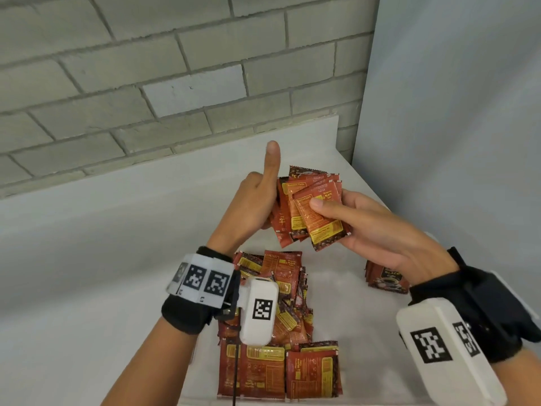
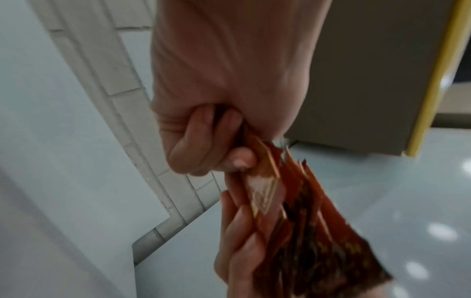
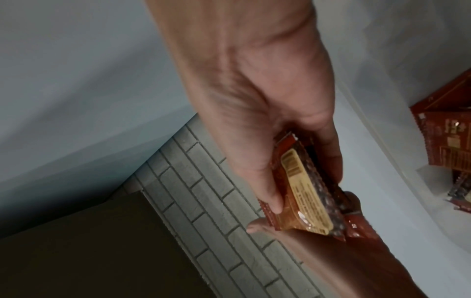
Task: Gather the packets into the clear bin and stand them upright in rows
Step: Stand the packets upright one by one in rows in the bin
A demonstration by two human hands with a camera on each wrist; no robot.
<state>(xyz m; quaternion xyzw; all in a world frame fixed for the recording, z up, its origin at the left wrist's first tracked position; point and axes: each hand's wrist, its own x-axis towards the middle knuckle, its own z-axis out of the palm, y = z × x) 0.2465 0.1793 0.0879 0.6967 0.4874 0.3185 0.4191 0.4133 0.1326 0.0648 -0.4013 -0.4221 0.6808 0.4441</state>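
Both hands hold a fanned stack of red packets (image 1: pixel 307 209) above the clear bin (image 1: pixel 363 341): left hand (image 1: pixel 251 206) curled round it, right hand (image 1: pixel 377 227) pinching the front packet, printed "BLACK".

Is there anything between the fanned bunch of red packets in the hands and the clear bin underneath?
Nothing visible blocks the drop. The fanned bunch of red and yellow packets, held by the left hand and right hand, hangs over the clear plastic bin. Its left half is crowded with loose red packets; the right floor looks bare.
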